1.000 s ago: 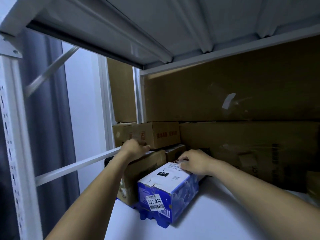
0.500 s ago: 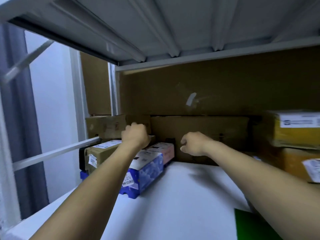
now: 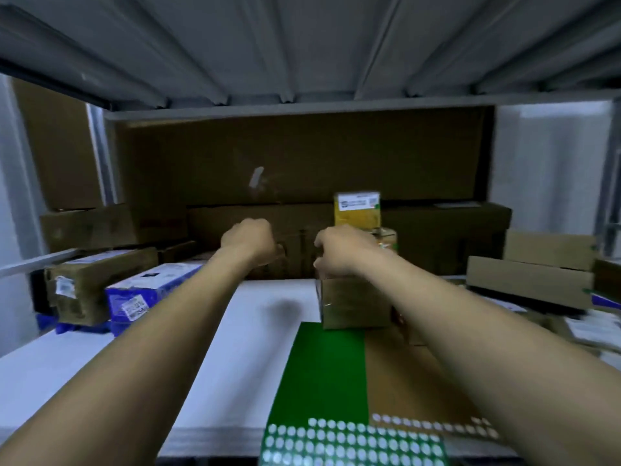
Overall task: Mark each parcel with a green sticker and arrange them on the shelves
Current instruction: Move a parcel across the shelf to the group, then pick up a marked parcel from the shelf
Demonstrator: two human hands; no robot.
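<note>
Our right hand (image 3: 342,253) grabs the small brown parcel (image 3: 353,301), likely to pull it to the green sticker sheet (image 3: 322,371), while our left hand (image 3: 250,242) is an empty fist.

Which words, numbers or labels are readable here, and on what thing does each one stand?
No text is readable.
Yellow box, white label: too blurred.
Blue box, white label: too blurred.
Brown box at the left, white label: too blurred.
</note>
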